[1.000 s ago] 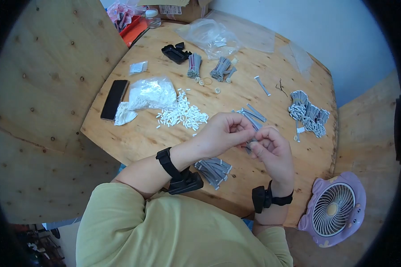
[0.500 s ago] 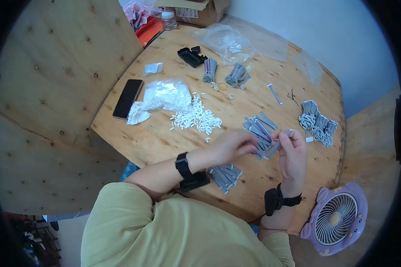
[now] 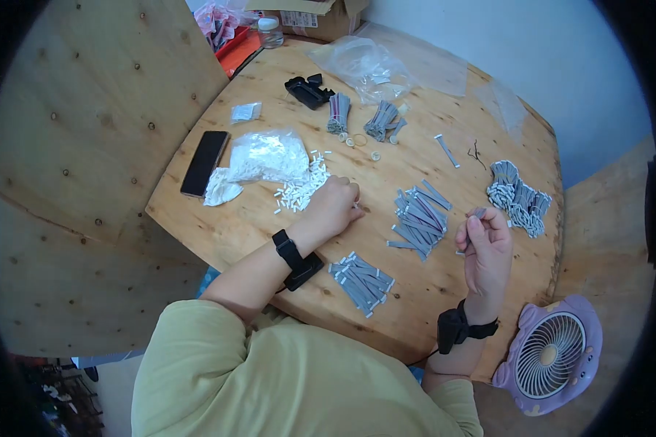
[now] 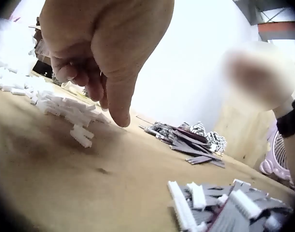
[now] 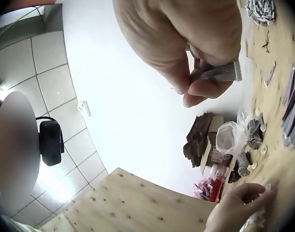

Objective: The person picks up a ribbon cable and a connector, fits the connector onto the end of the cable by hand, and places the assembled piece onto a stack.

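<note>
My left hand [image 3: 333, 207] is low over the table at the right side of a pile of small white connector housings [image 3: 297, 195]. Its thumb points down in the left wrist view, with the other fingers bent behind it; I cannot tell whether a housing is between them. Raised at the right, my right hand [image 3: 486, 251] pinches a short grey ribbon cable [image 5: 220, 73] with a white connector on its end. Between the hands lies a loose heap of grey ribbon cables [image 3: 419, 222]. Nearer the body is a second heap [image 3: 361, 282], its cables tipped with white connectors.
A clear bag of white pieces [image 3: 270, 155] and a phone [image 3: 205, 164] lie at left. Tied cable bundles [image 3: 338, 115] stand toward the back, beside a black plastic part [image 3: 308, 92]. More bundled cables [image 3: 519, 198] are at right, and a purple fan [image 3: 550, 355] sits beyond the table edge.
The hands were together over the cable heap and have parted. My left hand has moved left to the white housings, while the right hand has moved right, still holding the ribbon cable.
</note>
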Demonstrator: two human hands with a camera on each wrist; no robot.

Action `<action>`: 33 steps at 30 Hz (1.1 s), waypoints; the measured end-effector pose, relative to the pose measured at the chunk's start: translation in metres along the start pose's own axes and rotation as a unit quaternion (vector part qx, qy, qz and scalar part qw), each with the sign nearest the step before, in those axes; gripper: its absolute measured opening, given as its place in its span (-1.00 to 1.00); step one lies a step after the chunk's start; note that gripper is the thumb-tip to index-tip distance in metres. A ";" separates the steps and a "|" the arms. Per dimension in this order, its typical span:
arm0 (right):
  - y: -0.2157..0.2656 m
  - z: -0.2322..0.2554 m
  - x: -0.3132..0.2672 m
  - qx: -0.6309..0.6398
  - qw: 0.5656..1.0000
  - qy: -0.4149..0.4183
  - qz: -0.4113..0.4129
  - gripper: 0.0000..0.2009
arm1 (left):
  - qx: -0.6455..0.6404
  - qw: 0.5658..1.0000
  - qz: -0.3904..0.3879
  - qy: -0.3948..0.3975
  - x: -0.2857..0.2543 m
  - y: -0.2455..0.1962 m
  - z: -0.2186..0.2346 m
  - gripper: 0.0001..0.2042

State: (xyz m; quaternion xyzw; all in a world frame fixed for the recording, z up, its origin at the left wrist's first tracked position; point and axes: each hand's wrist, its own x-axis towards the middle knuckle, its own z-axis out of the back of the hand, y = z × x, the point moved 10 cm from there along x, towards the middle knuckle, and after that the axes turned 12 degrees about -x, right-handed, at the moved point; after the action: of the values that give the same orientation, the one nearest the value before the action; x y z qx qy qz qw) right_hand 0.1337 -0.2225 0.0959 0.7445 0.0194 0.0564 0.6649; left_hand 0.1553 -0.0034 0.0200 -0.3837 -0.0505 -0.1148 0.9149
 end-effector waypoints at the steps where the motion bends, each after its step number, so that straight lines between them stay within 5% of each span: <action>1: 0.000 0.001 0.000 -0.003 1.000 -0.002 0.000 -0.92 | 0.005 1.000 -0.006 -0.010 -0.001 0.000 0.000 -0.81; 9: 0.001 -0.004 -0.002 -0.025 1.000 0.006 -0.011 -0.90 | 0.009 1.000 0.022 0.003 0.002 0.012 -0.010 -0.83; 18: -0.008 -0.011 -0.003 -0.050 0.998 0.036 -0.028 -0.90 | 0.000 0.998 -0.038 -0.041 0.003 0.008 0.002 -0.88; 22: -0.011 -0.021 -0.004 -0.071 0.994 0.062 -0.047 -0.90 | -0.118 0.991 0.058 0.004 0.004 0.014 0.005 -0.87; 24: -0.016 -0.026 -0.006 -0.080 0.992 0.076 -0.060 -0.91 | -0.248 0.958 0.137 0.049 0.002 0.011 0.000 -0.87; 27: -0.025 -0.033 -0.007 -0.094 0.987 0.102 -0.084 -0.91 | -0.510 0.837 0.164 0.112 -0.001 -0.006 -0.019 -0.91; 30: -0.027 -0.040 -0.011 -0.105 0.982 0.120 -0.101 -0.91 | -0.613 0.763 0.161 0.131 -0.002 -0.033 -0.018 -0.94; 33: -0.026 -0.045 -0.013 -0.096 0.982 0.123 -0.106 -0.92 | -0.653 0.734 0.116 0.147 -0.001 -0.060 -0.010 -0.92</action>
State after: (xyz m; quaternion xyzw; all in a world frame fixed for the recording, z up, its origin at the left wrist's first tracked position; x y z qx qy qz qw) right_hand 0.1169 -0.1764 0.0742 0.6582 0.1745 0.0781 0.7282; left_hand 0.1390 -0.0508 0.0543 -0.8679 0.2169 -0.0677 0.4417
